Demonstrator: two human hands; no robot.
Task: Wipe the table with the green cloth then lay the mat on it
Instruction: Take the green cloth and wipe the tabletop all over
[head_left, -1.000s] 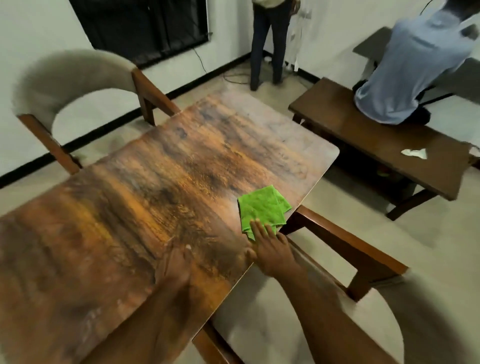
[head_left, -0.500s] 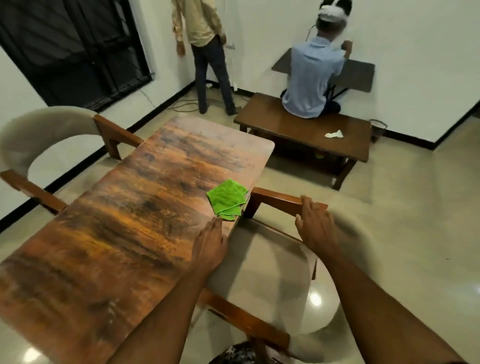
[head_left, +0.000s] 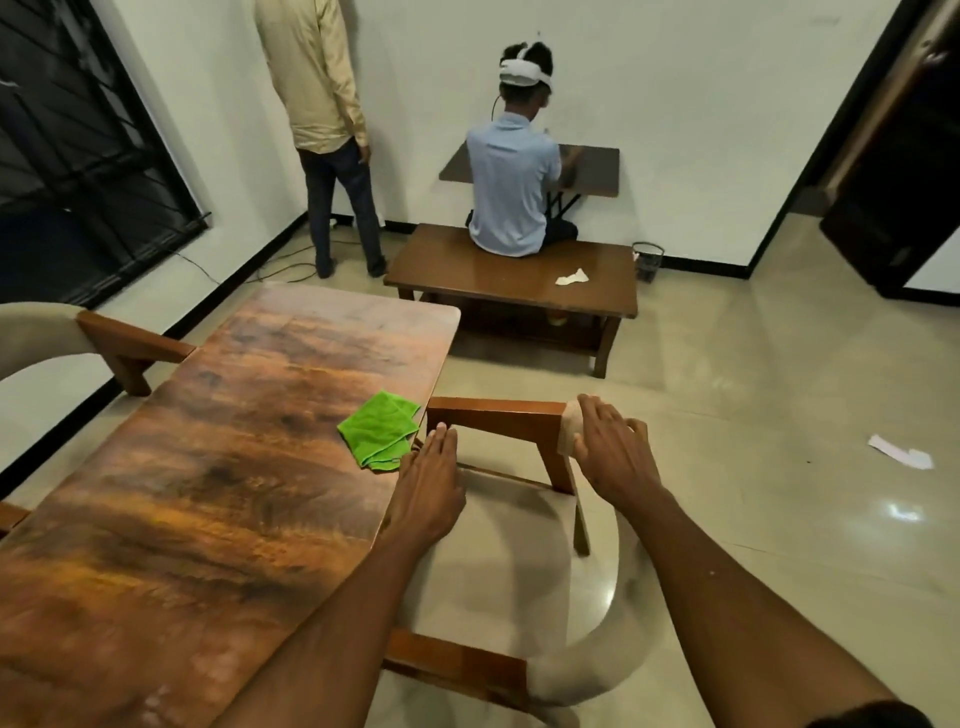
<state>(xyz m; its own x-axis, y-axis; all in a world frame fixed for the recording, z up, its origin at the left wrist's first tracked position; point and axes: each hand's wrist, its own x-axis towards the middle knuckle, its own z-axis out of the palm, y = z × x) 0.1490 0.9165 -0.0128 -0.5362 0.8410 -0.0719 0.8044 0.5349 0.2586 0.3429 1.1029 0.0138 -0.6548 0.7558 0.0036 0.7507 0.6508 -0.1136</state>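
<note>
Right hand (head_left: 608, 453) has left the green cloth (head_left: 378, 429), now lying folded at the counter (head_left: 218, 467) edge mid-frame, and rests fingers spread on the chair (head_left: 498, 418) arm, left hand (head_left: 430, 486) open beside it; wiping not underway, no mat visible.

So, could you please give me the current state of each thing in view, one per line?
green cloth: folded, lying on the table near its right edge, not held
table: bare wood, no mat on it
left hand: open, fingers straight, at the table edge beside the cloth
right hand: open, resting on the chair's backrest
chair: beside the table, unoccupied
</note>
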